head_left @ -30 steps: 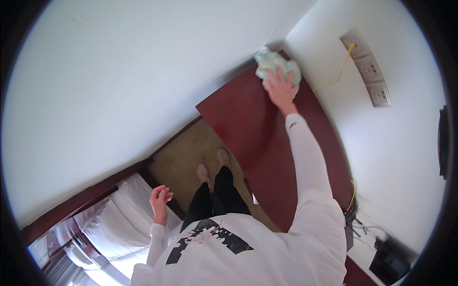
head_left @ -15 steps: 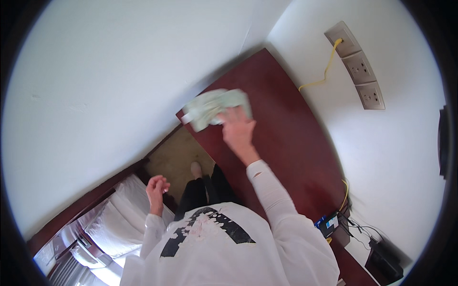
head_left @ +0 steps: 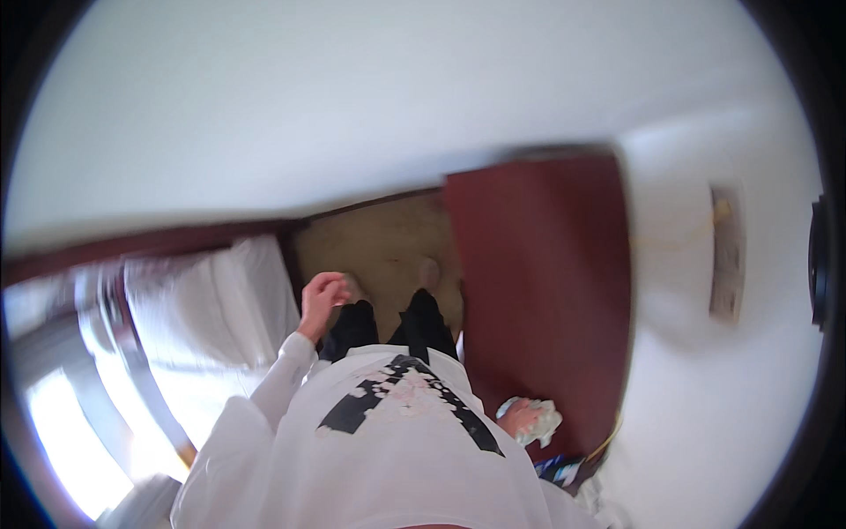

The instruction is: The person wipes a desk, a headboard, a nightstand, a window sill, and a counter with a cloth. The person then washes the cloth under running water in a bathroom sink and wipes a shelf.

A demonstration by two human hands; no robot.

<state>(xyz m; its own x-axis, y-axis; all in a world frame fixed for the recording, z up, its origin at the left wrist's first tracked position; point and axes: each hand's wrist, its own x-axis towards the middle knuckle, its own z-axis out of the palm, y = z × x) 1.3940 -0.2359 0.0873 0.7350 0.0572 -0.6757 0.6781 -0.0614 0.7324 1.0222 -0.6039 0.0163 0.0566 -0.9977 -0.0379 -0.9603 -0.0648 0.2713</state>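
Observation:
My right hand grips a crumpled pale green cloth at the near edge of a dark red wooden tabletop, close to my waist. My left hand hangs free at my left side with its fingers loosely curled and nothing in it, next to a white pillow on a bed. I wear a white top with a black print. My black trouser legs and my feet stand on a tan floor between the bed and the table.
White walls surround the table. A panel of wall sockets with a yellow cord sits on the wall to the right. Dark cables and small objects lie at the table's near end. Bright light falls on the bedding at lower left.
My right hand has drawn the cloth from the far corner of the table back along its top to the near edge beside my waist. The view has swung, and my left hand stays down.

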